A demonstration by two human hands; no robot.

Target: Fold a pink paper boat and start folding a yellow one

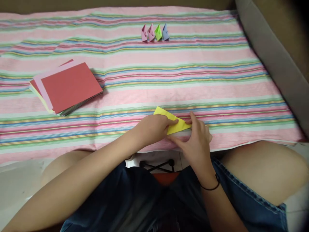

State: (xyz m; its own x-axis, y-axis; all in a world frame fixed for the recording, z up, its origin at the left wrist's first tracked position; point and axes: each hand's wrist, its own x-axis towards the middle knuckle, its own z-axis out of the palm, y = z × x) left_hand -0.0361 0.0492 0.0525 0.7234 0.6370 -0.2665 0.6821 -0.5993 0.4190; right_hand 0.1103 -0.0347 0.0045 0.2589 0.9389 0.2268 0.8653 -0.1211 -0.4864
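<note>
A piece of yellow paper [177, 120], folded into a roughly triangular shape, lies at the front edge of the striped cloth between my hands. My left hand [154, 129] grips it from the left, with the thumb pressed flat on top and the other fingers hidden beneath or behind. At the pointed right end, my right hand [199, 138] has its index finger on the tip, while its thumb reaches along the lower edge. A dark band circles my right wrist. Parts of the paper's left and lower edges are covered by my left hand.
Four small folded paper pieces stand in a row at the back: two pink ones [151, 33], a green one [158, 33] and a blue one [165, 33]. To the left is a stack of coloured paper [72, 85], red on top. A grey panel [272, 58] borders the right side.
</note>
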